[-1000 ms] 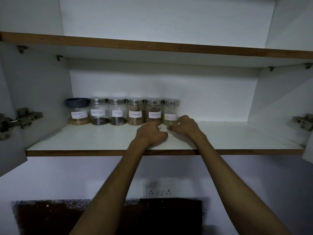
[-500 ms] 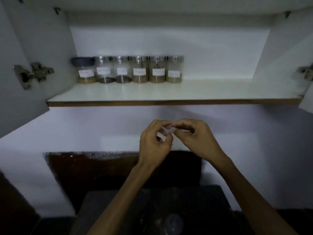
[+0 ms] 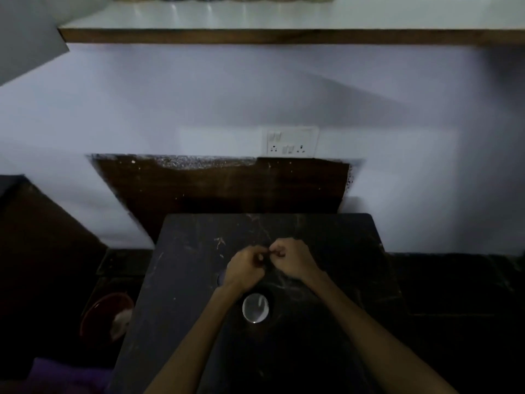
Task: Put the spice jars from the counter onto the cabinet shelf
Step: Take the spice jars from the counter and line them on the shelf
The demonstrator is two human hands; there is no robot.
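We see a dim kitchen corner. A pale wall [image 3: 199, 95] fills most of the view. A white switch and socket plate [image 3: 292, 141] sits on it, above a dark brown backsplash panel [image 3: 227, 186]. A black marble surface [image 3: 184, 280] spreads below. A red bin [image 3: 96, 317] stands at lower left, in shadow.

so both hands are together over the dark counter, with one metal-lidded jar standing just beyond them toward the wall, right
Not quite. In the head view the left hand and right hand do meet over the dark counter, but the metal-lidded jar stands on the near side of them, between the forearms, not toward the wall.
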